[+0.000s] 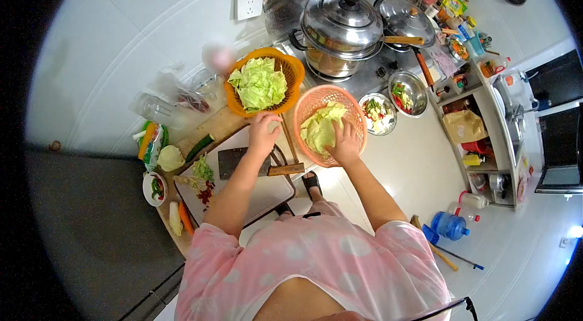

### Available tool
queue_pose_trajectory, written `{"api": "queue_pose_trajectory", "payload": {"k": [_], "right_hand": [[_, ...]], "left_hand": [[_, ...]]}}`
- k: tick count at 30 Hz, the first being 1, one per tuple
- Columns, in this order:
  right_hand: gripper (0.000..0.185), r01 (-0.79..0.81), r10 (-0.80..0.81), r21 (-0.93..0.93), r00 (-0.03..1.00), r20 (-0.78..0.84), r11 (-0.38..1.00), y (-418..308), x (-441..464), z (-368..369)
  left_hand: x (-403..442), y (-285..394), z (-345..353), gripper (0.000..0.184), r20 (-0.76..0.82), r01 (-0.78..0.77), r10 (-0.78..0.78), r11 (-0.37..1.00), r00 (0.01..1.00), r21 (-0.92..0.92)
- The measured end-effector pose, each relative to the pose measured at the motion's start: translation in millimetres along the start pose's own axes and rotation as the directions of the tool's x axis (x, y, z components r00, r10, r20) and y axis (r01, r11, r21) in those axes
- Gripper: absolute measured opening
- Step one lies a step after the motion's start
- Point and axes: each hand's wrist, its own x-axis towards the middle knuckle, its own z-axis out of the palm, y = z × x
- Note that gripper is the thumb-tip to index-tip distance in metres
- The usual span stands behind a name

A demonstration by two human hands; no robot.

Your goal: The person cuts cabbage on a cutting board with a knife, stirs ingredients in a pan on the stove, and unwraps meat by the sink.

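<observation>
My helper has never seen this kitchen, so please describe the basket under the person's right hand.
Find the tall lidded steel pot at the top. Just below it in the picture, the pink basket holds pale green leaves, with the right hand over it. The orange basket beside it also holds leaves; only this one is pink.

I wear a loose pink top [303, 254], scattered with big, soft-edged pale spots and finished at the scooped neck with white trim [296, 276]. Its short, wide left sleeve [209, 254] and right sleeve [419, 248] carry the same pink pattern, and below them my forearms [378, 193] are bare, as are both hands [344, 140]. Pale pink cloth [326, 208] shows past the hem. A black open sandal [311, 180] covers one foot, and a thin dark frame [449, 307], apparently glasses, edges in below.
</observation>
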Motion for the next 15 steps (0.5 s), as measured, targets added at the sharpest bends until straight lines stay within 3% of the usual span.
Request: {"api": "queue_pose_trajectory", "payload": {"k": [4, 10, 13, 15], "right_hand": [[0.084, -0.104, 0.104, -0.004, 0.991, 0.08, 0.995, 13.6, -5.6, 13.4], [0.065, -0.039, 0.033, 0.16, 0.999, 0.037, 0.986, 29.4, -0.9, 7.8], [0.053, -0.074, 0.078, 0.181, 0.997, -0.015, 0.981, 39.8, 3.8, 7.7], [0.052, -0.083, 0.088, 0.288, 0.996, -0.003, 0.954, 50.9, 10.1, 12.5]], "left_hand": [[-14.0, 12.1, 9.7, 0.023, 0.1, 0.105, -0.096, 0.991, 0.99, -0.088], [-26.9, 22.5, 16.4, 0.025, 0.231, 0.218, -0.183, 0.966, 0.956, -0.137], [-25.4, 28.7, 18.2, 0.025, 0.304, 0.294, -0.222, 0.931, 0.926, -0.218], [-22.5, 35.4, 18.6, 0.025, 0.316, 0.362, -0.283, 0.905, 0.906, -0.225]]}}
